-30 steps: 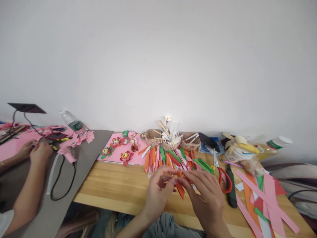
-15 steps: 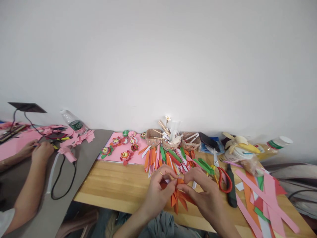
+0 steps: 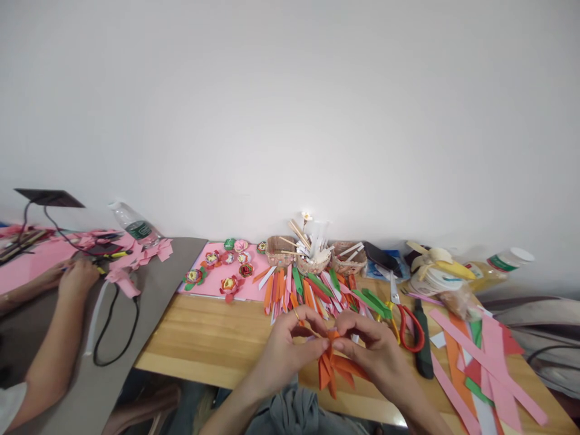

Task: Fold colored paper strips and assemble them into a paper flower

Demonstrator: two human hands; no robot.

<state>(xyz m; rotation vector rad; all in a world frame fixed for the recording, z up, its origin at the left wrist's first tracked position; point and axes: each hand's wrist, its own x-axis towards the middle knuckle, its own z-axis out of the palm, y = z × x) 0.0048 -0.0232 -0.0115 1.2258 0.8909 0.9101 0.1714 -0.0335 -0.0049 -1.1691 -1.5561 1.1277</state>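
Between my two hands is a bundle of folded orange paper strips [image 3: 333, 370], its pointed ends fanning downward over the table's front edge. My left hand [image 3: 296, 341] pinches the top of the bundle from the left, thumb and fingertips pressed on it. From the right, my right hand [image 3: 371, 347] grips the same spot with thumb and index finger. The fingers hide part of the upper folds. Just beyond my hands lies a row of folded paper strips [image 3: 290, 287] in orange, pink, white and green.
Finished paper flowers [image 3: 231, 284] sit on pink paper at the left. Small baskets [image 3: 281, 251] with sticks stand by the wall. Red-handled scissors [image 3: 419, 335], a dark green pen-shaped tool [image 3: 423, 350] and loose paper strips [image 3: 493, 362] lie right. A co-worker's hands [image 3: 77, 278] work far left.
Both hands have shifted slightly right with the orange paper bundle, and the fingertips have closed in nearer each other at its top. The strips hang a little lower.
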